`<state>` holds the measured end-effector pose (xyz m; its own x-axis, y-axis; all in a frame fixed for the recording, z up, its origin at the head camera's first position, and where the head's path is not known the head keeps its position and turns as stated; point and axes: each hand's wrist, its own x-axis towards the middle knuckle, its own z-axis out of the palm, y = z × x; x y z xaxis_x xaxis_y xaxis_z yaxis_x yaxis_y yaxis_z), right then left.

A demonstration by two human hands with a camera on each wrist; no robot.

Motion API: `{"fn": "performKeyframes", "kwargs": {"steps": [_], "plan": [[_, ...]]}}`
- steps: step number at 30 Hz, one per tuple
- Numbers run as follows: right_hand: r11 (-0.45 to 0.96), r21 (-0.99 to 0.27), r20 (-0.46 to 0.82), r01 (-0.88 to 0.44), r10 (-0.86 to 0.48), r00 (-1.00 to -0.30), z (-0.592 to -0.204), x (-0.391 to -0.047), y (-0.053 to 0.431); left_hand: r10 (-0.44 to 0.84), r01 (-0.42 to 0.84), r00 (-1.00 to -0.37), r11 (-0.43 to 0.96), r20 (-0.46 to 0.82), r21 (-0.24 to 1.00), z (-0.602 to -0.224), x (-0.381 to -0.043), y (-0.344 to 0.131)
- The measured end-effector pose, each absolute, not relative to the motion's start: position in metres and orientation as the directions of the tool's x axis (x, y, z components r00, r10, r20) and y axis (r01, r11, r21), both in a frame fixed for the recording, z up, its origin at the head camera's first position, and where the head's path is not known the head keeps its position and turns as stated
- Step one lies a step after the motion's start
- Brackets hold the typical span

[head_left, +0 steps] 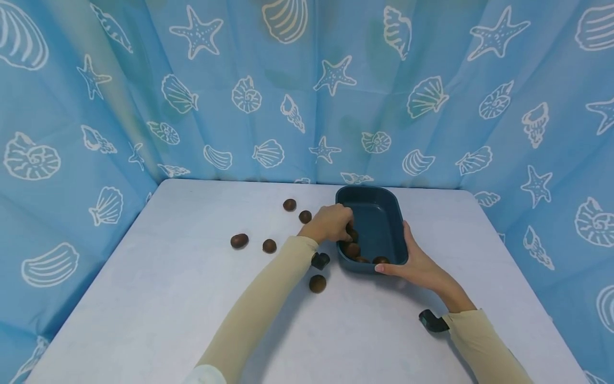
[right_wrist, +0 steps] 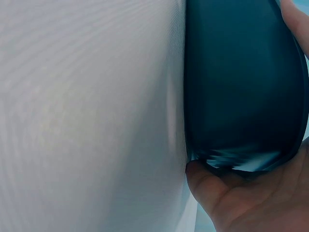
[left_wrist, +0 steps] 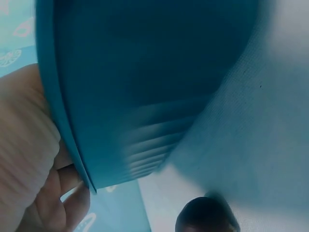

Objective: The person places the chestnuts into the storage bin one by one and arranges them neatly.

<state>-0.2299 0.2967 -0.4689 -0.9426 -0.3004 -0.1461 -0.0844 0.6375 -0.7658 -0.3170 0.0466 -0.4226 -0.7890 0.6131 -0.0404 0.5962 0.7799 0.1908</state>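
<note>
R hand (head_left: 417,266) grips near-R corner of dark teal rounded-rect box (head_left: 376,224) on white surface (head_left: 192,298), round brown balls (head_left: 352,250) inside; L hand (head_left: 330,223) over its L side, can't tell if grip has a ball

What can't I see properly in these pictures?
Head: whether the left hand grips anything; its back hides that.
Head: how many brown balls the tray holds; the near wall may hide some.
Left wrist: what the dark round thing is; the bottom edge cuts it.
Right wrist: the tray's inside, behind its outer wall.
</note>
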Motion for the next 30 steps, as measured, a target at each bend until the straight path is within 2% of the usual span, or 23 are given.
{"fn": "performKeyframes", "kwargs": {"steps": [11, 15, 18, 23, 26, 30], "plan": [[0.639, -0.766, -0.152, -0.076, -0.294, -0.944, -0.467, -0.229, 0.296, 0.608, 0.584, -0.792, 0.781, -0.053, 0.223, -0.423, -0.316, 0.047], [0.646, -0.762, -0.177, -0.052, -0.285, -0.942, -0.466, -0.228, 0.295, 0.612, 0.57, -0.79, 0.754, -0.035, 0.327, -0.42, -0.313, 0.04], [0.656, -0.754, -0.188, -0.043, -0.278, -0.942, -0.466, -0.228, 0.296, 0.596, 0.545, -0.802, 0.71, 0.033, 0.446, -0.414, -0.31, 0.027], [0.658, -0.751, -0.171, -0.057, -0.277, -0.945, -0.468, -0.229, 0.298, 0.486, 0.469, -0.863, 0.671, 0.137, 0.575, -0.404, -0.306, -0.007], [0.655, -0.753, -0.169, -0.061, -0.282, -0.944, -0.467, -0.229, 0.298, 0.384, 0.386, -0.912, 0.678, 0.147, 0.626, -0.401, -0.302, -0.03], [0.654, -0.755, -0.174, -0.055, -0.28, -0.944, -0.467, -0.23, 0.296, 0.304, 0.334, -0.938, 0.669, 0.166, 0.664, -0.398, -0.297, -0.061]]}}
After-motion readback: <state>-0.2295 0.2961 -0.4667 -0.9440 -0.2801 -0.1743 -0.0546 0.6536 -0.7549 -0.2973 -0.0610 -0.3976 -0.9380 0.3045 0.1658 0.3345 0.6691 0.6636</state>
